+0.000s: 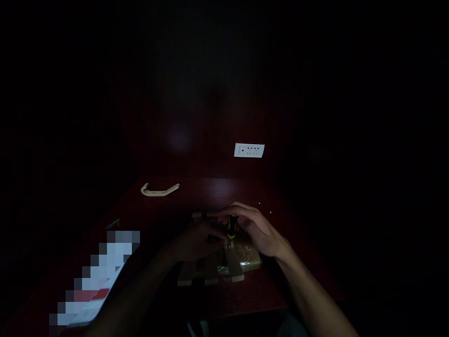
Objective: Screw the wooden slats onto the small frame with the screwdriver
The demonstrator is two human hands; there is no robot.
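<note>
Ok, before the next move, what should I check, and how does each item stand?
1. Right hand on the screwdriver: ok.
2. Screwdriver handle roughly upright: ok.
3. Left hand at the wooden slats: ok.
4. Screwdriver tip seated in a screw: cannot tell, too small and dark.
5. Curved wooden piece apart from both hands: ok, at the back left.
6. Lighting over the work: not ok, very dim.

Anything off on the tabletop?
Nothing looks spilled or broken, though it's very dark. Two tiny white specks lie alone beyond the right hand, too small to identify. Blocky pixelation hides much of the white sheet at left.
</note>
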